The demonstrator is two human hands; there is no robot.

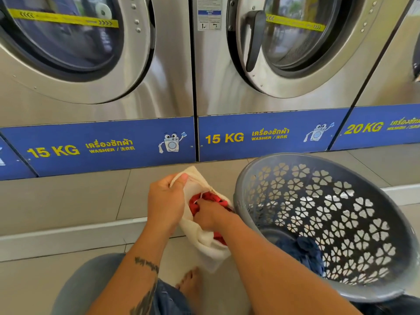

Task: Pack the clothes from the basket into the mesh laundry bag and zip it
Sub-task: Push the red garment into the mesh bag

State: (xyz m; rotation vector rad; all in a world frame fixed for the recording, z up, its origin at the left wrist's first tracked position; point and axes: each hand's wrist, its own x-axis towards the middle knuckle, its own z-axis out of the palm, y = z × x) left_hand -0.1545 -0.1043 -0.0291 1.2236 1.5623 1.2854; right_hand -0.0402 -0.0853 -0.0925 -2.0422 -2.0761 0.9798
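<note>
One bare foot [190, 285] and a denim-clad knee [91, 280] show nearest, below both hands. One white mesh laundry bag [205, 248] hangs between the two hands above the tiled floor [68, 201]. The left hand [167, 200] is pinched closed on the bag's upper rim, holding the mouth up. The right hand [208, 215], fingers curled together, presses one red garment [212, 200] into the opening. Just right of that hand sits one grey plastic basket [250, 189], tilted, with one dark blue garment [304, 251] left inside. Beyond the hands stand three steel washers: two marked 15 KG [97, 98] [272, 92], one 20 KG [391, 87].
</note>
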